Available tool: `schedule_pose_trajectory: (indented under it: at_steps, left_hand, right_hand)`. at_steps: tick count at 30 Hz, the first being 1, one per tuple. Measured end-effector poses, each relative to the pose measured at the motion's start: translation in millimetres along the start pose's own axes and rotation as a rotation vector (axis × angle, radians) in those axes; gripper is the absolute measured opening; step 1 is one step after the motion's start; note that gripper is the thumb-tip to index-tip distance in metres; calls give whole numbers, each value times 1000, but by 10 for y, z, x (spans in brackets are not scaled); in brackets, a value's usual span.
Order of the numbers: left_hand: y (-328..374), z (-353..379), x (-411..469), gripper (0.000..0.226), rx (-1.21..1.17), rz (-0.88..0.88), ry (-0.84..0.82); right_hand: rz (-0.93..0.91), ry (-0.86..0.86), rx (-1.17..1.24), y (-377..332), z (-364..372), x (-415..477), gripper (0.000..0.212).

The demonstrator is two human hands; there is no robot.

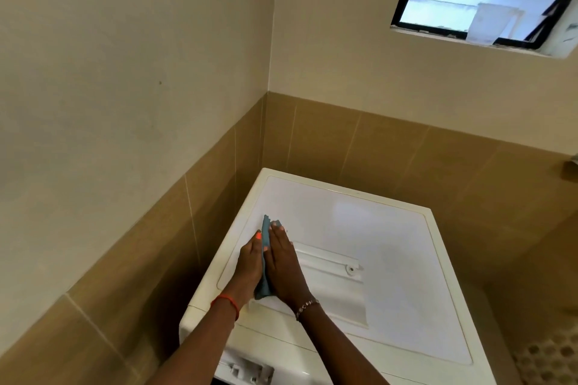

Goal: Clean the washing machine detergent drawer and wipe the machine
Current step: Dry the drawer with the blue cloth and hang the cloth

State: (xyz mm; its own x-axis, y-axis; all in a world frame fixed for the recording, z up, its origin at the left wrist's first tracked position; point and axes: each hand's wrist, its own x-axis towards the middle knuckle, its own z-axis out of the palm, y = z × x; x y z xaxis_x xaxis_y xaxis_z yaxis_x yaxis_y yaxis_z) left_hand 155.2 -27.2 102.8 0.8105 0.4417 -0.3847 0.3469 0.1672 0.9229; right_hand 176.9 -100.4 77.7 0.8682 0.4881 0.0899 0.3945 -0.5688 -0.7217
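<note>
Both hands lie flat, fingers stretched out and together, on a blue cloth on the smooth white top of the washing machine. The left hand and right hand press side by side, the cloth showing between them and past the fingertips. Neither grip closes around it. The white plastic detergent drawer rests on the machine's top, just right of the hands; its contents cannot be made out.
</note>
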Motion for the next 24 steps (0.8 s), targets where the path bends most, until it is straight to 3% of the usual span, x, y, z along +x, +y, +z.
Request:
schedule_pose_trajectory:
  at_steps: [2, 4, 8, 11, 15, 17, 20, 22, 24]
  left_hand:
    - [-11, -3, 16, 46, 6, -17, -8]
    - [-21, -8, 36, 46, 1, -24, -19]
    - [21, 5, 93, 44, 41, -106, 2]
    - [83, -13, 163, 34, 97, -103, -67]
    - [311, -51, 231, 38, 102, -138, -115]
    - [388, -2, 296, 50, 144, -130, -152]
    - [440, 148, 299, 63, 280, -97, -148]
    - [422, 229, 308, 53, 361, -42, -97]
    - [415, 253, 338, 41, 381, -25, -51]
  right_hand:
    - [-46, -34, 59, 26, -16, -95, 110]
    - [-89, -43, 106, 46, -27, -193, 109]
    - [-107, -100, 148, 35, -139, -358, 54]
    - [-93, -125, 206, 130, -274, -406, 54]
    - [1, -46, 328, 307, -462, -377, 36]
    - [163, -6, 585, 387, -606, -387, 31]
    - [394, 85, 1164, 540, -832, -428, 30]
    - [474, 108, 1466, 629, -972, -496, 44]
    - [486, 115, 1608, 727, -1082, -559, 61]
